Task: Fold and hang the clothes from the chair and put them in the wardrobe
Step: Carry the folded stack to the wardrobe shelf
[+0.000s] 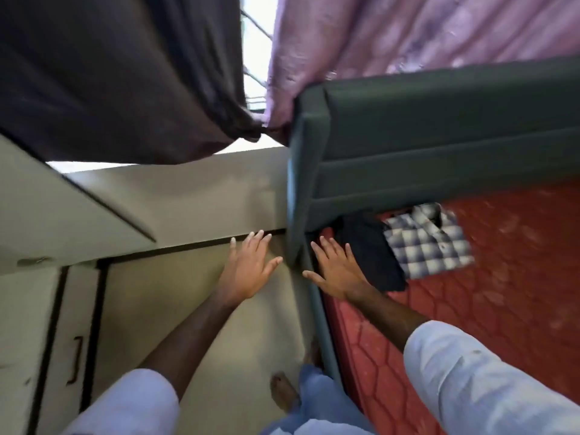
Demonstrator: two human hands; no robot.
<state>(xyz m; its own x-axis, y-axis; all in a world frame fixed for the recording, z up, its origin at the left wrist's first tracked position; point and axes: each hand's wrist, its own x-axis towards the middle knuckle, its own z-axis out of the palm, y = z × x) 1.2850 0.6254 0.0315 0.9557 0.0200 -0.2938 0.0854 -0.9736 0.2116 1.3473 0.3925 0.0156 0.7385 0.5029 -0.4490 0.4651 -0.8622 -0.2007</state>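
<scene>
A folded checked shirt (430,241) lies on the red mattress (502,277) near the green headboard (439,146). A dark garment (373,252) lies beside it on its left. My right hand (337,271) is held out with fingers spread, just left of the dark garment, holding nothing. My left hand (248,268) is also stretched out with fingers spread, over the floor beside the bed corner, and it holds nothing. No chair is in view.
A cream cabinet (47,324) with a dark handle (75,361) stands at the left. A dark curtain (110,73) and a pink curtain (392,32) hang by the window. Bare floor (204,309) lies between cabinet and bed. My bare foot (282,395) stands on the floor.
</scene>
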